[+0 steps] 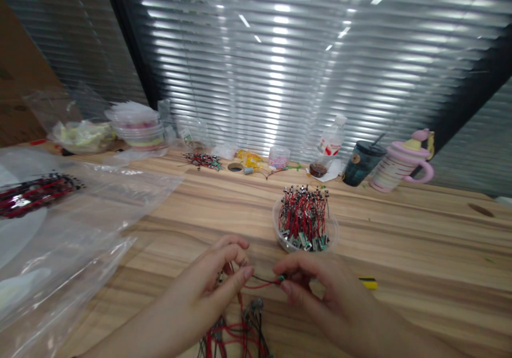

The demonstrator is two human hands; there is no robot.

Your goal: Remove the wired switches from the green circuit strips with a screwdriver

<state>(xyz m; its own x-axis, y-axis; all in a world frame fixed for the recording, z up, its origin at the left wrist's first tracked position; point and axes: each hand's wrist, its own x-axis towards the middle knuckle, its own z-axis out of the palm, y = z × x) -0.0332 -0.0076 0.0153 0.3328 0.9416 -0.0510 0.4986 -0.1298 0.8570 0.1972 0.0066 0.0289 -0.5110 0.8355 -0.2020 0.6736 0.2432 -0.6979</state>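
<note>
My left hand (222,278) pinches one end of a red and black wire lead (262,282), thumb against forefinger. My right hand (316,283) is closed on the lead's other end, where a small green piece (281,277) shows at the fingertips. The lead spans the short gap between both hands. Under and in front of my left hand lies a loose pile of similar wire leads (240,331). Just beyond my right hand stands a round clear plastic bowl (276,224), packed with upright wire leads (304,211) that carry small green boards.
Plastic sheeting (120,208) with a wire bundle (36,190) covers the left side. Stacked plastic tubs (140,131), a small wire heap (204,160), a bottle (332,139), a dark cup (362,163) and a pink mug (394,166) line the back. A yellow-black object (368,283) lies right.
</note>
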